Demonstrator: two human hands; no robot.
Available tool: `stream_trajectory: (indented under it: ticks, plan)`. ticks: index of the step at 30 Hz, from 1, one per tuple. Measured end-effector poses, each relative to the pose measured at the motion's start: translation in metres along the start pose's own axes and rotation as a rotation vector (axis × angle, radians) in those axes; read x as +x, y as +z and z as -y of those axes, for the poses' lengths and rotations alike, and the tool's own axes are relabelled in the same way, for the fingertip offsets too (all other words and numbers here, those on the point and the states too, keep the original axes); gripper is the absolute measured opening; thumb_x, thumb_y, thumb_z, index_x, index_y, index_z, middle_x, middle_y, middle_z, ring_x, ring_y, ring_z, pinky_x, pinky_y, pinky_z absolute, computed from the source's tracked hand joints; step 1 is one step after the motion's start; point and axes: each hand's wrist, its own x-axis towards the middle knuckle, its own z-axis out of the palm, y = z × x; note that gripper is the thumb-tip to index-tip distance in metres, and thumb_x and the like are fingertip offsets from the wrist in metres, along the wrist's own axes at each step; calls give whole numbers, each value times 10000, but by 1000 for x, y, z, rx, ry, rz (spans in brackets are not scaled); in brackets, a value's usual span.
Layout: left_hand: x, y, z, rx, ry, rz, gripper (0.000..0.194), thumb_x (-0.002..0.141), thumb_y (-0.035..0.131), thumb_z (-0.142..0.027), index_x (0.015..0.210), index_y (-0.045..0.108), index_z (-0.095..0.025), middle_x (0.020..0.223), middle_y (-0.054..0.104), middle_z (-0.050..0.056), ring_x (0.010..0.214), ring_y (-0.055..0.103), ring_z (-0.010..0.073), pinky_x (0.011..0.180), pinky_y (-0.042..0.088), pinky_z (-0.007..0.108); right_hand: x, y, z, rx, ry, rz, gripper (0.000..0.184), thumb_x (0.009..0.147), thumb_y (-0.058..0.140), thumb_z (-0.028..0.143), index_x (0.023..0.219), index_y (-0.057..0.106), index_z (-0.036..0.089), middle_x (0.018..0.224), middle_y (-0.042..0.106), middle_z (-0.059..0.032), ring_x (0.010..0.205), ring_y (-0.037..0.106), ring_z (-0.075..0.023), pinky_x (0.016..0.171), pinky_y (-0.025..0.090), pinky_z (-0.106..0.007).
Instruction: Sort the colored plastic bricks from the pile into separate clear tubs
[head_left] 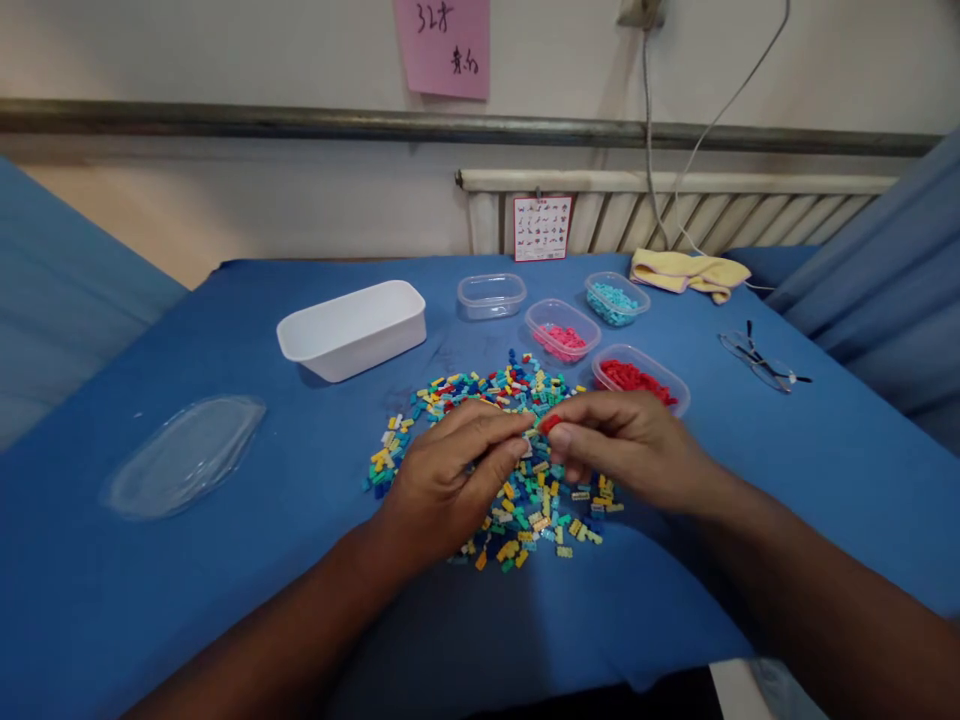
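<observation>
Open cloth [315,440] left of bricks [544,521]

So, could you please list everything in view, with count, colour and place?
Small bricks: too many to count, mixed colours, centre
Brick: one, red, in right fingers
Tub: one, white, behind pile, left
Transparent boxes: four, behind pile; three hold pink, light blue and red pieces
Transparent lids: count unclear, left
Glasses: one pair, dark arms, right
Cloth: one, yellow, back right
Tablecloth: blue, underneath
Printed card: one, white and red, at radiator
Note: one, pink, wall
Radiator: one, cream, back
Pipe: one, grey, wall
Cables: whitish, count unclear, back right
Curtains: blue, both sides
Left hand: one, at pile
Right hand: one, pinching red brick
</observation>
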Motion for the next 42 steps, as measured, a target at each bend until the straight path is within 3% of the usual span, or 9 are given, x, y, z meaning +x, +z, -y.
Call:
stream_trajectory:
  ticks: [3, 5, 8, 14, 19, 28, 31, 35, 42]
  plan:
    - [3, -7, 1, 70, -58, -39, 216, 1029, 709, -171, 1208, 818, -221, 1109, 811, 50, 1036, 761, 163, 941, 613, 290, -2, -40, 4, -622, -195, -238, 267, 1046, 682, 437, 1104, 838, 228, 958, 836, -69, 797, 756, -211, 700, 553, -318]
    - [6, -13, 3, 91, -105, -77, 195, 1039, 696, -194, 1188, 820, -211, 1106, 805, 52, 1038, 756, 169, 939, 611, 299, -2, -67, 0, -972, -181, -380, 290, 1051, 639, 404, 1124, 845, 214, 1015, 850, -109, 876, 779, -272, 750, 535, -363]
    - [9, -21, 7, 137, -155, -100, 190, 1048, 682, -239, 1176, 821, -211, 1102, 799, 46, 1033, 752, 175, 939, 608, 312, 0, -92, -12, -1225, -75, -501, 310, 1041, 617, 391, 1121, 849, 202, 951, 852, -117, 825, 780, -300, 695, 483, -371]
    - [12, -28, 15, 219, -261, -115, 227, 1055, 660, -342, 1172, 820, -232, 1094, 796, 32, 1026, 749, 196, 936, 608, 340, 7, -89, -27, -1386, 99, -494, 351, 1042, 594, 439, 1159, 842, 219, 965, 857, -118, 790, 770, -298, 609, 374, -357]
    - [12, -28, 17, 215, -281, -101, 230, 1054, 656, -359, 1169, 818, -243, 1096, 796, 29, 1015, 747, 195, 935, 607, 347, 12, -88, -30, -1432, 194, -505, 390, 1055, 578, 473, 1209, 832, 220, 1009, 863, -130, 831, 783, -309, 610, 373, -359]
    - [17, -46, 24, 265, -328, -216, 223, 1026, 673, -337, 1150, 826, -232, 1023, 773, 31, 927, 716, 192, 850, 579, 338, 2, -85, -24, -1371, -5, -553, 357, 1056, 592, 424, 1104, 857, 189, 902, 844, -134, 698, 719, -272, 608, 343, -355]
    - [17, -57, 34, 293, -352, -99, 210, 1010, 666, -314, 1099, 832, -220, 1010, 775, 41, 947, 722, 205, 893, 578, 354, 0, -72, -20, -1302, -187, -509, 305, 1064, 623, 390, 1090, 851, 191, 892, 842, -106, 728, 742, -255, 618, 385, -341]
    - [12, -62, 48, 378, -377, 147, 223, 1012, 636, -286, 1098, 833, -227, 1054, 786, 59, 1011, 736, 237, 961, 569, 400, -1, -46, -24, -1165, -445, -242, 275, 1113, 588, 348, 1057, 808, 193, 942, 833, -77, 787, 769, -226, 683, 489, -329]
    - [5, -56, 44, 503, -272, 406, 227, 1040, 596, -226, 1100, 814, -238, 1090, 763, 71, 1066, 718, 236, 924, 559, 365, 2, 2, -35, -910, -614, 158, 219, 1113, 610, 249, 1262, 755, 180, 1169, 818, -117, 1062, 781, -252, 931, 644, -412]
